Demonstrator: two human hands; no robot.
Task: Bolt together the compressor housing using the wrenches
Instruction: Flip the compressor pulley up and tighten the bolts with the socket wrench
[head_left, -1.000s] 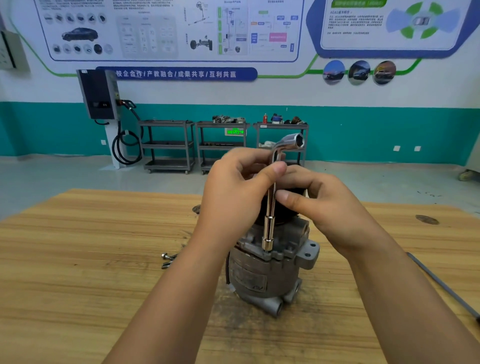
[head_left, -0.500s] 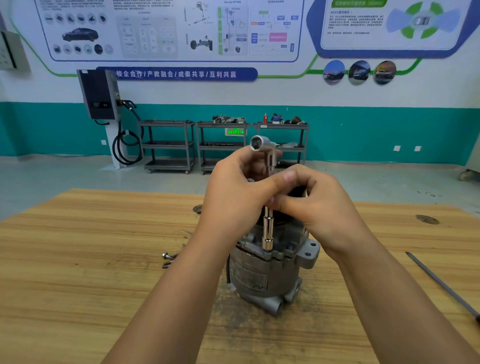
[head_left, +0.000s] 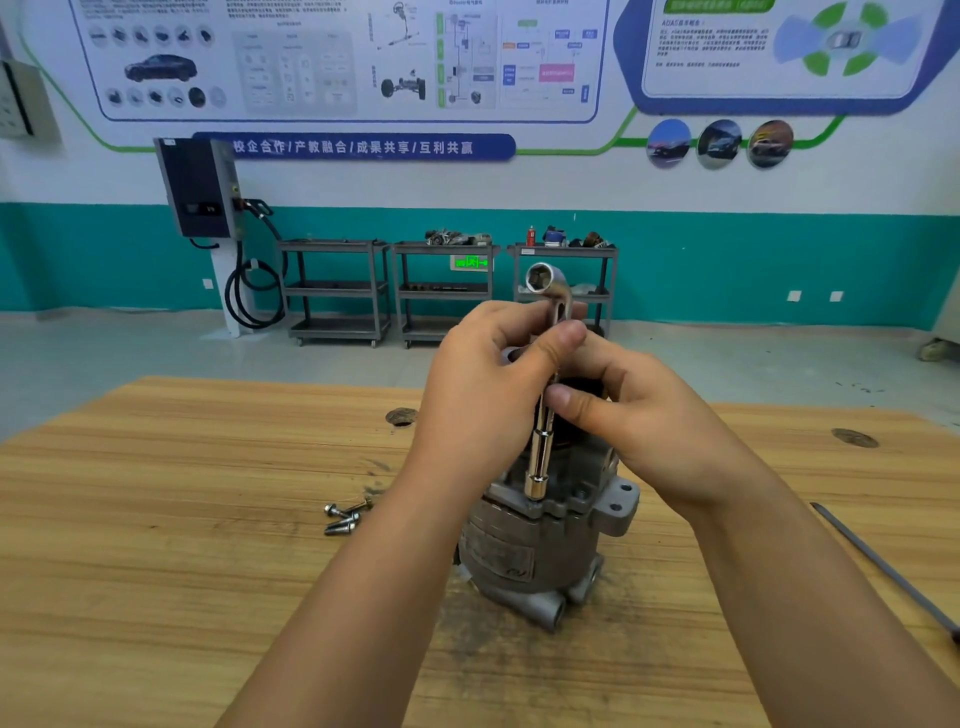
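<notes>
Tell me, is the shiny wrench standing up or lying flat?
Standing up: the wrench is almost straight up, bottom socket on the compressor housing, bent end poking above the left hand and right hand gripping it.

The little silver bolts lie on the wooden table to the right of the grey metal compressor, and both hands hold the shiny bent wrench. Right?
Not quite. The head view shows the little silver bolts on the wooden table to the left of the grey metal compressor, not the right. The left hand and the right hand do both hold the shiny bent wrench.
</notes>
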